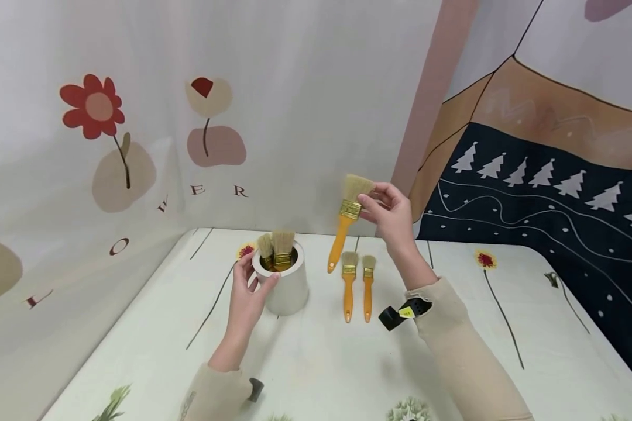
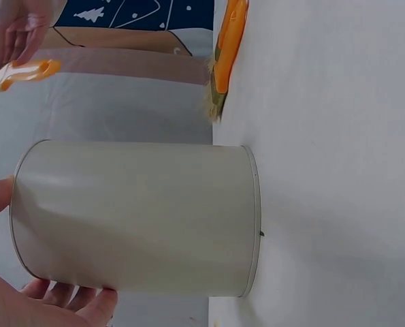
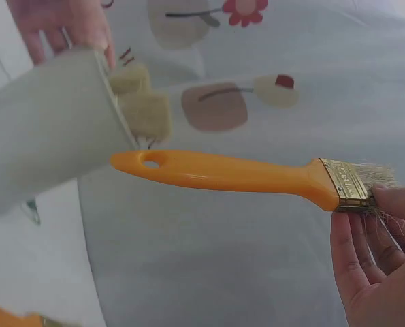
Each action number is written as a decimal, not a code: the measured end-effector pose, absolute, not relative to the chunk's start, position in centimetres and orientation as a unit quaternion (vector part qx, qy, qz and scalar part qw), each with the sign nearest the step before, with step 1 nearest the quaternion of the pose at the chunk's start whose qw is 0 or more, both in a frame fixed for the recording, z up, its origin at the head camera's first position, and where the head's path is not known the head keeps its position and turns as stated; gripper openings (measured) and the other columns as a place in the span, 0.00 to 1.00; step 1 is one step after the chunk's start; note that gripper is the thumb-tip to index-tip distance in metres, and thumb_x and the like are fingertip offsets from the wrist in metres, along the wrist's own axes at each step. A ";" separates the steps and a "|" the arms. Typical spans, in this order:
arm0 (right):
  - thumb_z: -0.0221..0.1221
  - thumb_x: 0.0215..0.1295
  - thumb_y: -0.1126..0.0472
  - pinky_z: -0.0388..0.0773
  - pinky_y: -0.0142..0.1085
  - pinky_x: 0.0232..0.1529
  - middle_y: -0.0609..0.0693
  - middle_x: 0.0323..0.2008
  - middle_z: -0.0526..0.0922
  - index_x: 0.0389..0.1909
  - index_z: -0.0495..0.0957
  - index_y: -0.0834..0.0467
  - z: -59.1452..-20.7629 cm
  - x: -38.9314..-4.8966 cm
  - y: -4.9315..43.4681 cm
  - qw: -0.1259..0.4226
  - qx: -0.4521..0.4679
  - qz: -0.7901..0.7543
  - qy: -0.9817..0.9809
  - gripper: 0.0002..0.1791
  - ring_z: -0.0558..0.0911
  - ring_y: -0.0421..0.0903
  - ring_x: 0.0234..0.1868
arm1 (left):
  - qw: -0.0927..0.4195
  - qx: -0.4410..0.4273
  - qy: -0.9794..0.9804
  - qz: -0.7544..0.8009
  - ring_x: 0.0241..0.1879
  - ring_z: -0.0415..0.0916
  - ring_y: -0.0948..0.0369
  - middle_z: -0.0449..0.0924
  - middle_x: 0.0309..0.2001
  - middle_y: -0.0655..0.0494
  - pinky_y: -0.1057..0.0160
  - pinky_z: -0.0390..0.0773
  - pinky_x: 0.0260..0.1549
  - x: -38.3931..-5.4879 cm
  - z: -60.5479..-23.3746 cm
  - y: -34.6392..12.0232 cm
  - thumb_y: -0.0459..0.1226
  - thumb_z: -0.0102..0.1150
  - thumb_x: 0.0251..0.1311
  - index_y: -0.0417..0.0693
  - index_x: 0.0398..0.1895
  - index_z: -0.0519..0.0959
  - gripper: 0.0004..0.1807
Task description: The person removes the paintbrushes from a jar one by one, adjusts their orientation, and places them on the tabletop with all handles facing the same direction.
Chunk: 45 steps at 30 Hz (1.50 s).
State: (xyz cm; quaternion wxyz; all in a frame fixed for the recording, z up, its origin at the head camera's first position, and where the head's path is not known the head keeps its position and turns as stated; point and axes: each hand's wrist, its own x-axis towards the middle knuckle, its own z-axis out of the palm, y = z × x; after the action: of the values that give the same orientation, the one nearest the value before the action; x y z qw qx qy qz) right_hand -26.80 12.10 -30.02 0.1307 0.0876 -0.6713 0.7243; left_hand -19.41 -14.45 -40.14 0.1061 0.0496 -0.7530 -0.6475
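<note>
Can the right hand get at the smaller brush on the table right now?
Probably not without first letting go: the right hand holds a larger brush, though nothing visible covers the smaller brush.

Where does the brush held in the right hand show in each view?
Head: the held brush is just right of centre, tilted.
Left wrist: upper left, small and blurred.
Right wrist: large, across the middle.
Shared landmark: the pale container, visible in all three.
</note>
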 end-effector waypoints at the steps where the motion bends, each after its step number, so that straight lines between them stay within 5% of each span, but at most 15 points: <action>1: 0.62 0.68 0.61 0.86 0.30 0.44 0.40 0.39 0.83 0.53 0.75 0.59 -30.3 -27.0 12.5 0.128 0.078 0.719 -0.678 0.15 0.84 0.35 0.40 | 0.107 0.050 -0.753 -0.647 0.78 0.51 0.47 0.54 0.77 0.44 0.44 0.55 0.77 -19.3 -40.1 -14.6 0.36 0.64 0.64 0.44 0.75 0.53 0.41; 26: 0.59 0.71 0.61 0.84 0.23 0.37 0.33 0.30 0.80 0.59 0.73 0.65 -39.9 -29.9 19.6 0.029 -0.099 0.651 -0.752 0.20 0.81 0.28 0.31 | 0.114 0.050 -0.750 -0.649 0.77 0.53 0.46 0.55 0.76 0.43 0.42 0.55 0.76 -19.1 -40.4 -14.3 0.34 0.65 0.63 0.43 0.74 0.54 0.41; 34: 0.60 0.70 0.64 0.85 0.28 0.38 0.38 0.31 0.83 0.57 0.75 0.66 -43.0 -30.7 19.6 0.032 -0.129 0.634 -0.762 0.18 0.79 0.29 0.28 | 0.118 0.041 -0.749 -0.651 0.77 0.52 0.46 0.55 0.76 0.43 0.42 0.55 0.76 -19.0 -40.1 -14.5 0.35 0.65 0.63 0.44 0.74 0.54 0.40; 45: 0.61 0.68 0.65 0.78 0.21 0.27 0.47 0.33 0.85 0.52 0.78 0.68 -45.6 -30.9 19.9 0.041 -0.149 0.603 -0.783 0.15 0.77 0.30 0.25 | 0.117 0.047 -0.750 -0.650 0.77 0.53 0.46 0.55 0.76 0.43 0.42 0.55 0.76 -19.1 -40.2 -14.3 0.34 0.64 0.63 0.43 0.74 0.54 0.40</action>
State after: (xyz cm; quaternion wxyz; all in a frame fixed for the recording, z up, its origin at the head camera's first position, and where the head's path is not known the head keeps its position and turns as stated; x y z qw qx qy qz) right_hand -30.93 19.90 -45.57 0.0409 -0.1493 -0.7826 0.6029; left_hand -19.09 -14.35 -40.23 0.1169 0.0474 -0.7496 -0.6498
